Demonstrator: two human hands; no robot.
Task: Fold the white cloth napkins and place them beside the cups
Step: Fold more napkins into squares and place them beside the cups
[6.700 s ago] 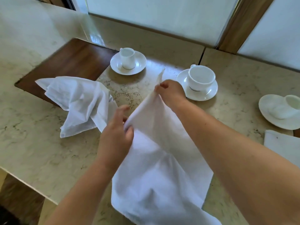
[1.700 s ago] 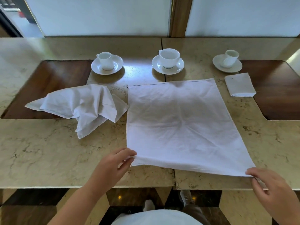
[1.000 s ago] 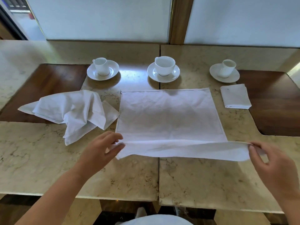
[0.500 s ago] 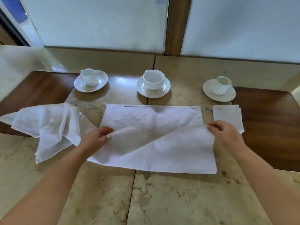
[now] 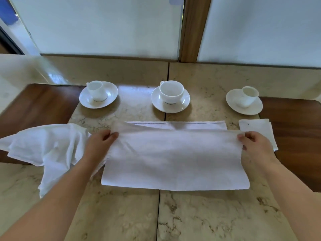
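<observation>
Broadly, a beige marble table [image 5: 208, 214] fills the view, veined and glossy, split by a seam down the middle, with dark wood insets [image 5: 34, 108] at its left and right; behind it stand pale frosted panels [image 5: 104, 23] parted by a wooden post [image 5: 192, 28]. At the centre lies the napkin [image 5: 173, 157], white woven cloth, folded in half into a wide rectangle, its top layer drawn up short of the hemmed far edge; the left hand [image 5: 101, 141] pinches the upper left corner with curled fingers, and the right hand [image 5: 254, 143] pinches the upper right corner likewise. To the left a crumpled napkin [image 5: 45, 146] sprawls in loose folds, partly over the wood, touching the left forearm; at far right a folded napkin [image 5: 257, 129] sits as a small square just in front of the right cup [image 5: 248, 96]. Three white cups on round saucers line the far side: left cup [image 5: 96, 90], middle cup [image 5: 171, 91], right cup, all glazed and smooth.
</observation>
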